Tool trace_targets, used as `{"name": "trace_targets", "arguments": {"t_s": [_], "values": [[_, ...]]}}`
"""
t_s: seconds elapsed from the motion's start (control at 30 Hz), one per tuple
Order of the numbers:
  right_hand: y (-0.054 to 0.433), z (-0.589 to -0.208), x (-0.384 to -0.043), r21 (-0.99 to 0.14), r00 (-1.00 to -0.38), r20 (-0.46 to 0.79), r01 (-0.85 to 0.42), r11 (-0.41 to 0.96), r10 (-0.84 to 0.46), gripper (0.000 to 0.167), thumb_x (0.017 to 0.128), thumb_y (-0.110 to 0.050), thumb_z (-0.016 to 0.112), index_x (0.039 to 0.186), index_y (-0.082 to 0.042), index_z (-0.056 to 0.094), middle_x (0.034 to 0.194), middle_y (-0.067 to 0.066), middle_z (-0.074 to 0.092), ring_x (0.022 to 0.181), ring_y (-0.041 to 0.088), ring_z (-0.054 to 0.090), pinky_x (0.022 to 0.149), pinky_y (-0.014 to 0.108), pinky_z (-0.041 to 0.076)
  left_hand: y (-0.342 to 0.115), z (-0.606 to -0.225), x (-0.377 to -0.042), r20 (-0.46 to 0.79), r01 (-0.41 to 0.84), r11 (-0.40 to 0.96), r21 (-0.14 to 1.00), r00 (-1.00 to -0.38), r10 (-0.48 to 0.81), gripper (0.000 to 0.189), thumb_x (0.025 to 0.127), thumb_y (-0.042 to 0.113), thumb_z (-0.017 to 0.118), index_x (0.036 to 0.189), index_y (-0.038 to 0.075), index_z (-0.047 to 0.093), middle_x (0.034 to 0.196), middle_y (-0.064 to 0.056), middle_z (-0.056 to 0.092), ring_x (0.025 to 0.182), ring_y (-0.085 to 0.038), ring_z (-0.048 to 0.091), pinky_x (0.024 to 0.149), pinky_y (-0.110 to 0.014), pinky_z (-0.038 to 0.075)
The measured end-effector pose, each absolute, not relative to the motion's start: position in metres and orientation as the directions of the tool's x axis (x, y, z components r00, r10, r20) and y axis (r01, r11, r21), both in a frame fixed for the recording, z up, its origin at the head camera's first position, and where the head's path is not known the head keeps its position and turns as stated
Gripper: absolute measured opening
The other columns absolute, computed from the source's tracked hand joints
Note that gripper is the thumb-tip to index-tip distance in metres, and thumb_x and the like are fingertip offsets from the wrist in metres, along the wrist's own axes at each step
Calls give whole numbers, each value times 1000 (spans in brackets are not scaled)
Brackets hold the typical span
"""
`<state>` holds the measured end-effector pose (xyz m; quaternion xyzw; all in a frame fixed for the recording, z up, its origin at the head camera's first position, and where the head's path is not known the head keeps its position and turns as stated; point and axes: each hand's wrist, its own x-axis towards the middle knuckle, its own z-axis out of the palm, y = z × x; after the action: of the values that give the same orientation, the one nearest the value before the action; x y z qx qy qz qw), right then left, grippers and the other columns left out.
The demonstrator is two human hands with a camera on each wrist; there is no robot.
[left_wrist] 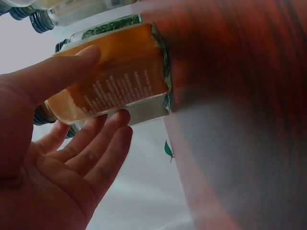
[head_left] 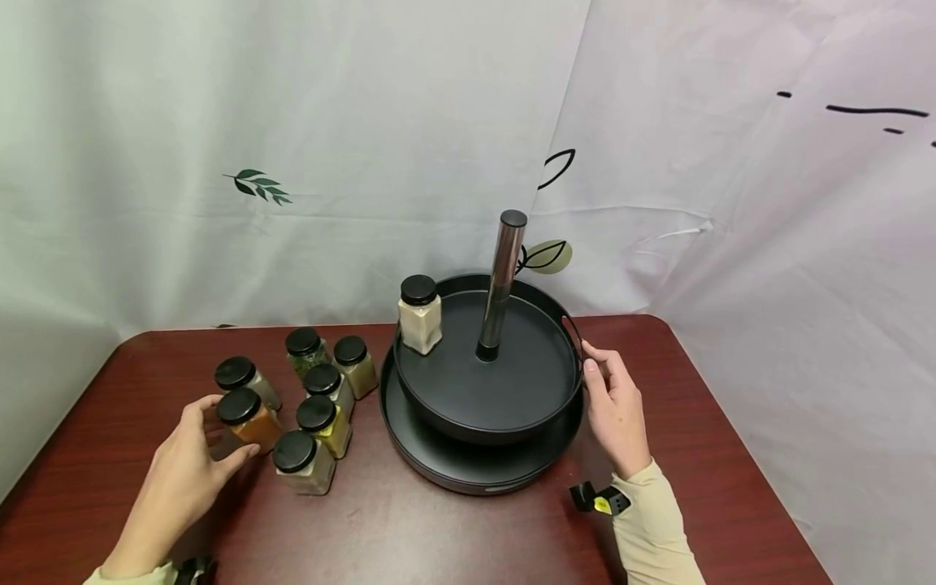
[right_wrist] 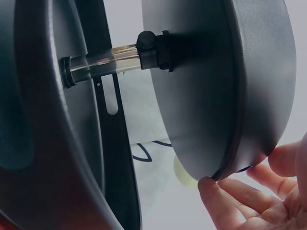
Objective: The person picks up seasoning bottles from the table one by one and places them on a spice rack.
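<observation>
My left hand [head_left: 183, 463] grips a spice jar of orange powder [head_left: 262, 428] between thumb and fingers. In the left wrist view, the thumb lies across one side of the orange jar [left_wrist: 120, 72], with fingertips at the opposite side. On the right, my right hand [head_left: 617, 410] holds the rim of the upper tray of a black two-tier turntable [head_left: 512, 398] beside its handle slot. The right wrist view has fingertips at the edge of that upper tray [right_wrist: 264, 86]. One spice jar of pale powder [head_left: 421, 321] stands on the upper tray at its left.
Several black-lidded spice jars [head_left: 318, 422] stand grouped between my left hand and the turntable. A metal post [head_left: 500, 280] rises from the upper tray. The wider lower tray [head_left: 468, 475] rests on the brown table [head_left: 380, 536]. A white curtain [head_left: 329, 106] hangs behind.
</observation>
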<state>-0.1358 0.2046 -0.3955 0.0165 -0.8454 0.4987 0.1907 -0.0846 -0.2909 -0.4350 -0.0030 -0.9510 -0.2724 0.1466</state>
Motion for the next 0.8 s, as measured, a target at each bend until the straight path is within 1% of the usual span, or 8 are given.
{"name": "trace_targets", "arguments": {"t_s": [0.23,0.4,0.43,0.47,0.6,0.67,0.73,0.8], "values": [[204,-395,-136,-838,-921,355,-237,491,161,32,107,-20,51,136,-14,61,111,11,69,89,5,55,73,17,40,-289,-436,-86,280,49,861,505,-954,-110,85,72,6,88,136,-15,36,104,-37,57,89,-50,61,66,-61,48],[206,-394,-136,-842,-915,381,-283,459,135,31,105,-13,54,135,-9,61,119,14,69,75,6,52,66,18,38,-289,-437,-85,255,47,868,494,-962,-93,88,70,14,91,136,-13,39,103,-30,57,71,-30,57,57,-42,45],[206,-394,-136,-845,-915,383,-291,449,129,31,105,-13,54,135,-8,61,124,14,67,77,4,55,67,17,39,-289,-437,-85,261,57,869,491,-962,-84,88,70,14,91,136,-12,40,104,-29,57,72,-28,57,58,-42,45],[206,-393,-136,-847,-915,385,-297,440,124,31,105,-13,55,134,-8,61,125,13,67,71,6,53,64,17,39,-288,-438,-84,269,71,870,488,-960,-73,86,69,14,91,135,-11,42,105,-28,57,72,-27,57,58,-42,45],[207,-393,-136,-862,-918,383,-318,395,97,30,105,-11,54,133,-5,59,140,12,59,58,9,48,57,19,40,-287,-441,-83,314,125,865,485,-949,-39,82,66,13,92,133,-4,49,112,-25,59,87,-36,61,66,-52,48],[208,-393,-137,-871,-921,379,-322,371,92,29,105,-10,54,132,-2,59,143,12,56,65,8,55,60,17,42,-287,-441,-83,325,138,861,489,-945,-33,79,66,12,92,132,-2,51,113,-23,59,91,-38,61,69,-55,48],[208,-394,-138,-879,-924,373,-322,350,87,29,105,-10,54,131,0,58,146,12,53,87,4,65,72,12,47,-286,-441,-83,321,135,859,493,-946,-36,77,66,12,92,131,-1,53,113,-23,60,95,-40,61,71,-58,48],[209,-395,-139,-885,-926,367,-320,339,85,29,105,-10,54,131,2,58,147,12,52,114,0,60,88,10,45,-286,-440,-83,308,118,861,495,-950,-47,75,66,13,92,129,-2,54,110,-23,61,92,-40,62,70,-58,49]]}}
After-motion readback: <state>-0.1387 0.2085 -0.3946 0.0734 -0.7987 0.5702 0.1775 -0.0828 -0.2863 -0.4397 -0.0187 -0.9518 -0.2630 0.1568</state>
